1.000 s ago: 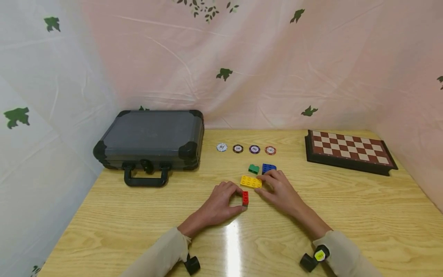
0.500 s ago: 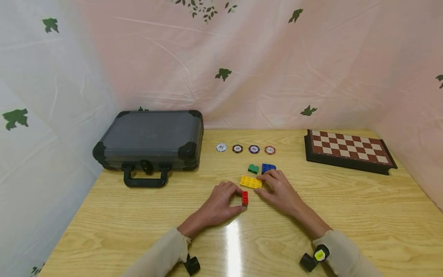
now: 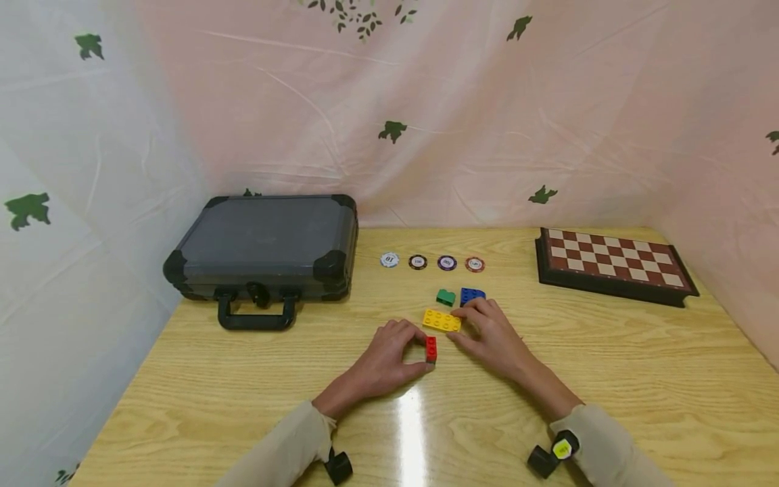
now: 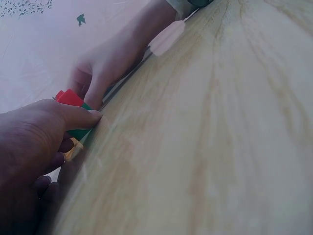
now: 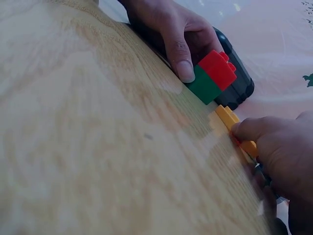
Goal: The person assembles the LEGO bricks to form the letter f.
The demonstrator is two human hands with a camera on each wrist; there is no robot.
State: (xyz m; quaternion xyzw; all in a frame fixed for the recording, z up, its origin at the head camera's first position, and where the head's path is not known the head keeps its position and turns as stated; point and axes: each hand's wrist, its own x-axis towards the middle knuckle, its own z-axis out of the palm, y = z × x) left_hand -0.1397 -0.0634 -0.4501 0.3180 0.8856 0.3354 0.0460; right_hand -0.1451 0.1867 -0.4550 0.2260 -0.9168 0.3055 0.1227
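A red block, a green block, a yellow block, a second green block and a blue block brighten the blond wood-grain table I watch remotely, where I also see white, black, purple and orange-red poker chips, a brown-and-cream checked board, a black-cornered grey case, beige sleeves and pink cloth printed with green motifs.

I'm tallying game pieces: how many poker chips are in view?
4, in one row between case and chessboard, left to right: white chip, black chip, purple chip, red chip.
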